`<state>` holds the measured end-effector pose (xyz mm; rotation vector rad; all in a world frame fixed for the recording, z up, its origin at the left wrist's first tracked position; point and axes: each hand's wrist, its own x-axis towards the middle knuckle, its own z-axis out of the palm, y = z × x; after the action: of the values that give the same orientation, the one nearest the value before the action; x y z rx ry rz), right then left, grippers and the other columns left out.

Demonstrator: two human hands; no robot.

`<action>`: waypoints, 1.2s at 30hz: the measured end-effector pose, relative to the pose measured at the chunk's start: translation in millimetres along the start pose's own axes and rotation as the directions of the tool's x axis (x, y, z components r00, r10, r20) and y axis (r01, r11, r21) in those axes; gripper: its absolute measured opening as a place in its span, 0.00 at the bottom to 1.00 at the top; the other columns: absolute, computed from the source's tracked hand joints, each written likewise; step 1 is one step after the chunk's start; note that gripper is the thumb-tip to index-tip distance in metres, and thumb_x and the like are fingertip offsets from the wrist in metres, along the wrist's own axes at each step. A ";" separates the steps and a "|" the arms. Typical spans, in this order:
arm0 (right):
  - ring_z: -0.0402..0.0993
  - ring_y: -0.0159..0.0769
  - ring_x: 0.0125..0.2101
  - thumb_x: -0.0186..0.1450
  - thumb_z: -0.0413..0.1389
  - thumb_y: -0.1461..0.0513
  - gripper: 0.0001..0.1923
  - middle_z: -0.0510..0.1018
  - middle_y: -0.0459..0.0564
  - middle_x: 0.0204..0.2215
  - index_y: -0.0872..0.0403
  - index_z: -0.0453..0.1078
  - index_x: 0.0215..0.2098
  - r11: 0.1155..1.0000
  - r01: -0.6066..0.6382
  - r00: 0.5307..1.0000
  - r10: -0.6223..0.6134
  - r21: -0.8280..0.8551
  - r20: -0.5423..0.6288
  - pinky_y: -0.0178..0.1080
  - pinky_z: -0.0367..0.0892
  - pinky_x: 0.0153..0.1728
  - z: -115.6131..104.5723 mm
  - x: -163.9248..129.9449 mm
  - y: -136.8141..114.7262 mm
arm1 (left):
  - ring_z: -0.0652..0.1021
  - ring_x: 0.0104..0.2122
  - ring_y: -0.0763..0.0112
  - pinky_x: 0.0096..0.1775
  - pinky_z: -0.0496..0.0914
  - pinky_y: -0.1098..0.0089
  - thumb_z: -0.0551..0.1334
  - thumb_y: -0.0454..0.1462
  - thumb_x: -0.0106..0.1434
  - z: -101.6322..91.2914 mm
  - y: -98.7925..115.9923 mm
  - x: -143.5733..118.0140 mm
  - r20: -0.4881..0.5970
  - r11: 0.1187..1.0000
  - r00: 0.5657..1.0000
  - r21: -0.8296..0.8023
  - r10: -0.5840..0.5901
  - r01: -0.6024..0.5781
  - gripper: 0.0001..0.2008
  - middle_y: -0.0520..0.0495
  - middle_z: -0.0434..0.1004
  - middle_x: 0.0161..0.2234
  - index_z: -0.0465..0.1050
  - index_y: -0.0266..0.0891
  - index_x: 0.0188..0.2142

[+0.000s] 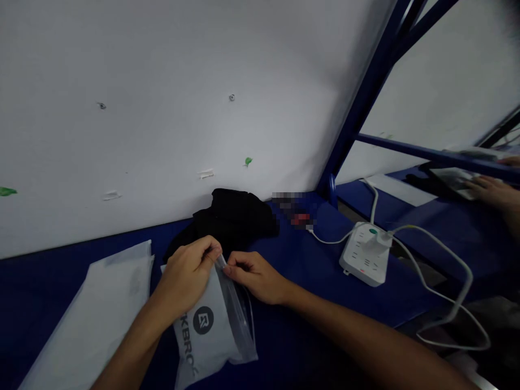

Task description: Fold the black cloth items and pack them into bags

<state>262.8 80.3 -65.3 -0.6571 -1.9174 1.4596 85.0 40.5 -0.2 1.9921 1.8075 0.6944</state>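
A pale zip bag (217, 344) with a round dark logo and large dark lettering lies on the blue surface in front of me. My left hand (187, 279) pinches its top edge near the far corner, fingers closed. Close beside it, my right hand (255, 275) has thumb and forefinger pinched on the same zip edge. The clear strip along the zip runs down from my fingers toward the lower right. What the bag contains is hidden. Just beyond both hands sits a bunched black cloth (239, 211).
White plastic packaging (109, 292) lies to the left. On the right is a white power strip (365, 254) with a plug and looping cables. A blue metal frame (365, 97) rises there; behind it shows another hand (493, 192), possibly reflected. A white wall (162, 108) stands behind.
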 end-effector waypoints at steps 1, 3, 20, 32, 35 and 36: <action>0.53 0.27 0.23 0.68 0.54 0.52 0.18 0.59 0.39 0.21 0.54 0.62 0.27 1.000 0.003 1.000 -0.003 -0.014 0.015 0.32 0.52 0.25 0.0 -0.9 -1.0 | 0.74 0.31 0.67 0.33 0.60 0.68 0.51 0.43 0.69 -3.6 -1.5 0.5 -0.033 1.000 0.999 -0.010 -0.022 0.022 0.13 0.56 0.73 0.27 0.70 0.44 0.32; 0.54 0.26 0.22 0.68 0.54 0.55 0.17 0.60 0.39 0.20 0.54 0.61 0.25 0.999 0.019 0.999 -0.017 -0.043 0.041 0.31 0.52 0.24 0.3 -2.8 -3.2 | 0.74 0.32 0.66 0.34 0.61 0.68 0.51 0.43 0.69 -11.9 -6.3 1.8 -0.123 0.997 0.990 -0.032 -0.067 0.063 0.13 0.55 0.74 0.29 0.70 0.44 0.33; 0.59 0.26 0.21 0.70 0.53 0.59 0.12 0.64 0.39 0.20 0.54 0.67 0.28 0.900 0.133 0.957 -0.008 -0.414 0.290 0.31 0.52 0.25 -6.9 -4.5 -13.0 | 0.70 0.29 0.70 0.33 0.60 0.72 0.56 0.42 0.66 -47.0 -49.6 11.4 -0.295 0.973 0.933 -0.163 -0.205 0.162 0.11 0.55 0.70 0.26 0.72 0.40 0.33; 0.73 0.33 0.31 0.68 0.56 0.53 0.11 0.79 0.44 0.31 0.51 0.75 0.37 0.809 0.117 0.945 0.088 -0.576 0.316 0.33 0.60 0.32 -3.1 -5.5 -7.1 | 0.74 0.36 0.69 0.41 0.68 0.70 0.56 0.38 0.67 -91.2 -142.6 18.1 -0.866 0.943 0.377 -0.277 -0.328 0.185 0.13 0.49 0.76 0.36 0.76 0.33 0.43; 0.74 0.33 0.31 0.69 0.56 0.54 0.10 0.80 0.44 0.31 0.50 0.75 0.38 0.805 0.103 0.943 0.109 -0.584 0.315 0.33 0.61 0.33 -2.0 -5.3 -7.3 | 0.74 0.42 0.68 0.47 0.68 0.67 0.53 0.37 0.70 -97.3 -151.6 22.4 -0.932 0.956 0.239 -0.233 -0.272 0.177 0.15 0.47 0.74 0.41 0.74 0.32 0.47; 0.74 0.33 0.32 0.69 0.56 0.55 0.09 0.80 0.44 0.32 0.50 0.75 0.38 0.806 0.099 0.942 0.112 -0.584 0.315 0.33 0.61 0.33 -1.8 -5.0 -7.2 | 0.73 0.44 0.67 0.50 0.67 0.66 0.52 0.37 0.70 -97.8 -153.7 23.5 -0.945 0.957 0.196 -0.227 -0.261 0.180 0.15 0.45 0.73 0.44 0.74 0.32 0.48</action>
<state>267.4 76.0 -58.9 -0.7137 -2.6909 0.9941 -95.3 75.7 -5.4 1.0672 2.5228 2.2413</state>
